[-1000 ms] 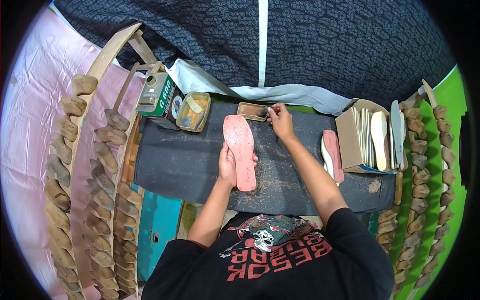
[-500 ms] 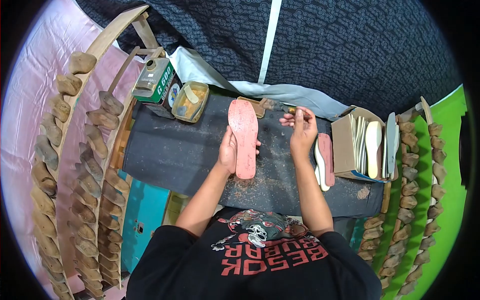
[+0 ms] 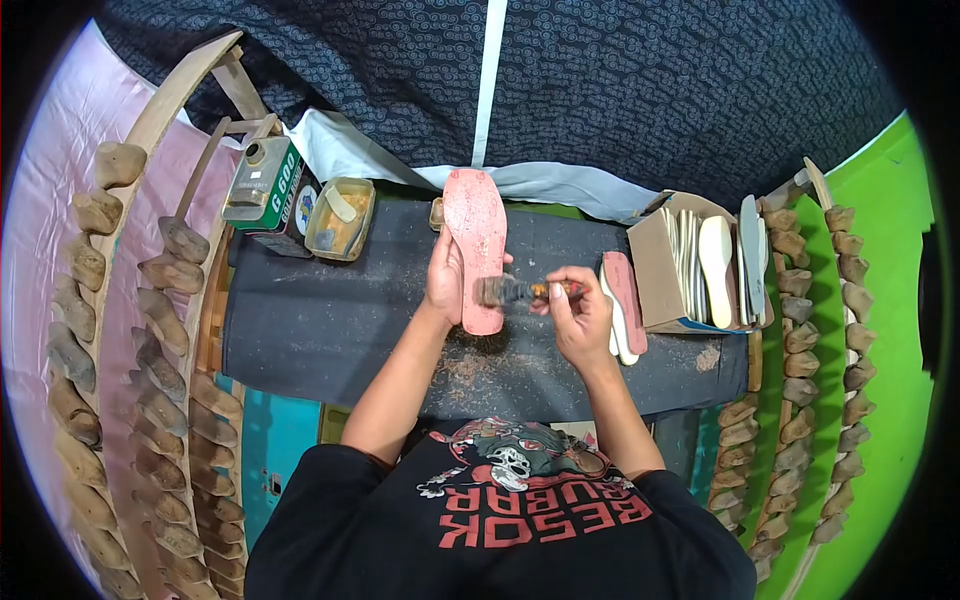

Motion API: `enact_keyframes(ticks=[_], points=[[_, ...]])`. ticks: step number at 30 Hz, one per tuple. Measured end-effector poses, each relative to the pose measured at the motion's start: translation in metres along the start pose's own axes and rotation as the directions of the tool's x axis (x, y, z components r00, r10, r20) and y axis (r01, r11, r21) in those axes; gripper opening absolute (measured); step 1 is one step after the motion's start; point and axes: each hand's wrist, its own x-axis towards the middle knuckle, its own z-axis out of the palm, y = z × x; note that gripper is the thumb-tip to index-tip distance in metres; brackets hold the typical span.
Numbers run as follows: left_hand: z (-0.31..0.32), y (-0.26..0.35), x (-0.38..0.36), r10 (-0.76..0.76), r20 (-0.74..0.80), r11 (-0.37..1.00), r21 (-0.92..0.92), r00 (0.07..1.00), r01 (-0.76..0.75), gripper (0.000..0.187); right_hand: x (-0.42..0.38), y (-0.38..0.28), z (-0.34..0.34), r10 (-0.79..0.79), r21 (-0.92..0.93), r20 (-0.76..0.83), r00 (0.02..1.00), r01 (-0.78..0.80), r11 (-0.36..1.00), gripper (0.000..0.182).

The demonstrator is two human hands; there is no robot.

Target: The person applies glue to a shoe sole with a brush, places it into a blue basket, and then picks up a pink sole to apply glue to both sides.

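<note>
A pink insole is held upright above the table by my left hand, whose fingers wrap behind it from the left edge. Between the fingers and thumb of my right hand is the handle of a paint brush. The brush points left, and its bristles lie over the lower part of the insole's face, slightly blurred. Small specks and marks dot the pink surface.
A dark-covered table carries scattered brown shavings. On its left stand a metal can and a plastic tub; on its right, a cardboard box of insoles beside loose insoles. Racks of wooden shoe lasts flank both sides.
My right hand has come down and to the left, bringing the brush from right of the insole's top onto its lower part. The whole view has shifted slightly.
</note>
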Motion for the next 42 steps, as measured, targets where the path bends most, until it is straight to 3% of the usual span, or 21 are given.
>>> enact_keyframes(ticks=[1,3,5,6,10,14,16,20,22,25,27,28,29,31,32,37,39,40,42], points=[[-0.003,0.003,-0.001,-0.058,0.166,0.998,0.024,0.984,0.055,0.065,-0.002,-0.003,-0.004,0.001,-0.065,0.055,0.998,0.002,0.998,0.014],[0.012,-0.001,0.000,-0.055,0.116,0.997,0.061,0.992,0.048,0.066,0.000,0.000,-0.007,-0.006,-0.085,0.048,0.999,0.010,0.996,0.014],[0.042,-0.006,0.000,-0.078,-0.232,0.973,-0.229,0.970,0.023,0.067,0.011,0.004,-0.007,-0.016,-0.048,-0.043,0.999,0.014,0.999,0.014],[0.028,-0.011,-0.005,-0.097,-0.048,0.994,0.044,0.994,0.099,0.066,0.018,0.005,-0.003,-0.062,-0.005,-0.085,0.994,0.061,0.998,0.014],[0.020,-0.019,-0.005,-0.156,0.072,0.986,0.067,0.985,0.151,0.063,0.030,0.004,-0.001,-0.171,-0.111,-0.084,0.982,0.161,0.981,0.012],[0.015,-0.011,-0.002,-0.104,0.029,0.994,0.032,0.994,0.103,0.061,0.008,-0.008,-0.011,-0.016,-0.130,0.112,0.994,0.031,0.991,0.007],[0.012,-0.009,-0.001,-0.101,0.027,0.994,0.049,0.995,0.099,0.061,0.006,-0.004,-0.013,-0.036,-0.135,0.128,0.991,0.054,0.989,0.007],[0.031,-0.012,-0.009,-0.164,-0.042,0.982,0.089,0.986,0.168,0.062,0.021,-0.003,-0.010,-0.101,-0.147,0.063,0.993,0.109,0.983,0.009],[0.023,-0.021,-0.006,-0.173,0.014,0.982,0.077,0.985,0.171,0.062,0.033,-0.003,-0.006,-0.151,-0.147,-0.012,0.988,0.148,0.978,0.010],[0.034,-0.018,-0.006,-0.157,0.059,0.986,0.069,0.986,0.153,0.062,0.031,-0.002,-0.008,-0.146,-0.144,-0.001,0.989,0.144,0.979,0.013],[0.047,-0.012,-0.008,-0.144,-0.131,0.986,-0.103,0.981,0.131,0.061,0.020,-0.009,-0.014,-0.134,-0.153,0.034,0.990,0.137,0.979,0.012],[0.030,-0.010,-0.007,-0.148,0.035,0.988,-0.039,0.988,0.150,0.062,0.016,-0.012,-0.018,-0.097,-0.148,0.107,0.990,0.113,0.983,0.011],[0.017,-0.014,-0.005,-0.147,0.033,0.988,-0.039,0.989,0.148,0.062,0.013,-0.013,-0.020,-0.060,-0.145,0.178,0.982,0.086,0.986,0.010],[0.020,-0.012,-0.005,-0.116,0.070,0.990,0.086,0.991,0.110,0.062,0.016,-0.015,-0.019,-0.116,-0.171,0.166,0.979,0.144,0.975,0.010],[0.024,-0.017,-0.006,-0.145,-0.027,0.989,0.011,0.989,0.146,0.063,0.022,-0.015,-0.019,-0.161,-0.216,0.156,0.974,0.193,0.957,0.011],[0.033,-0.025,-0.012,-0.218,0.079,0.975,0.060,0.973,0.213,0.063,0.051,-0.026,-0.015,-0.344,-0.336,0.088,0.935,0.353,0.873,0.013],[0.037,-0.023,-0.015,-0.213,0.054,0.976,0.052,0.976,0.210,0.062,0.046,-0.036,-0.015,-0.290,-0.289,0.100,0.952,0.307,0.907,0.014],[0.043,-0.022,-0.015,-0.207,0.050,0.978,0.051,0.977,0.205,0.062,0.043,-0.038,-0.017,-0.306,-0.324,0.194,0.932,0.356,0.877,0.014],[0.053,-0.020,-0.014,-0.184,-0.130,0.980,-0.102,0.974,0.171,0.061,0.036,-0.048,-0.015,-0.341,-0.327,0.346,0.874,0.453,0.829,0.017]])
